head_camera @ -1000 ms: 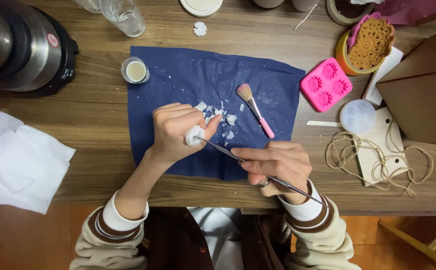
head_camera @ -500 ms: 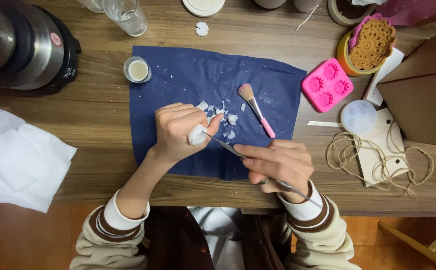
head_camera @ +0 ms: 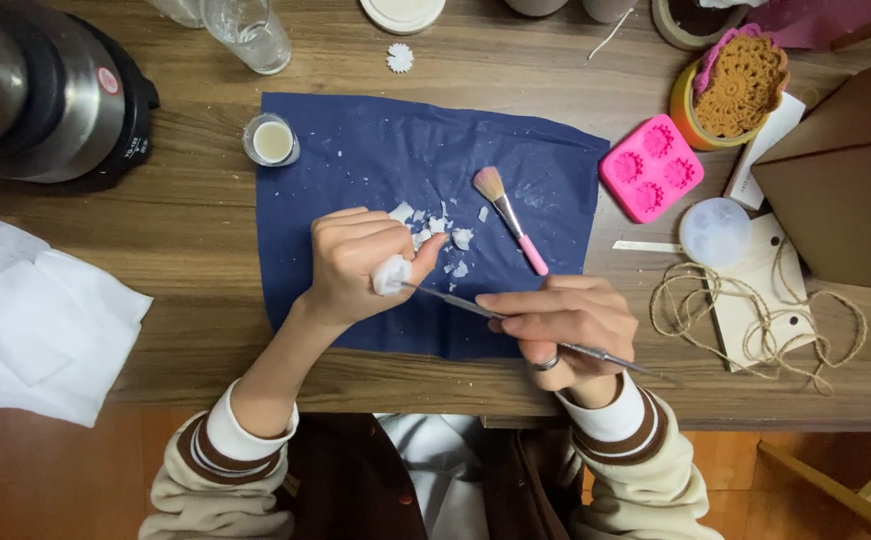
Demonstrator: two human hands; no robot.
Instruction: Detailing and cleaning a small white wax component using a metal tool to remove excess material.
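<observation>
My left hand (head_camera: 360,262) grips a small white wax piece (head_camera: 389,274) between thumb and fingers, above a dark blue cloth (head_camera: 355,170) on the wooden table. A thin metal tool (head_camera: 455,301) is pinched in my right hand (head_camera: 560,322), and its tip touches the white piece. White shavings (head_camera: 445,238) lie scattered on the cloth just beyond my left hand. A pink-handled brush (head_camera: 508,218) rests on the cloth to the right of them.
A pink flower mould (head_camera: 650,166), a round clear lid (head_camera: 715,232) and tangled twine (head_camera: 755,320) lie at right, near a cardboard box (head_camera: 845,190). A small jar (head_camera: 272,140) and a glass (head_camera: 248,30) stand at back left. A steel pot (head_camera: 50,95) and white paper (head_camera: 40,320) are at left.
Both hands stay in nearly the same place; the tool tip has shifted slightly against the white piece.
</observation>
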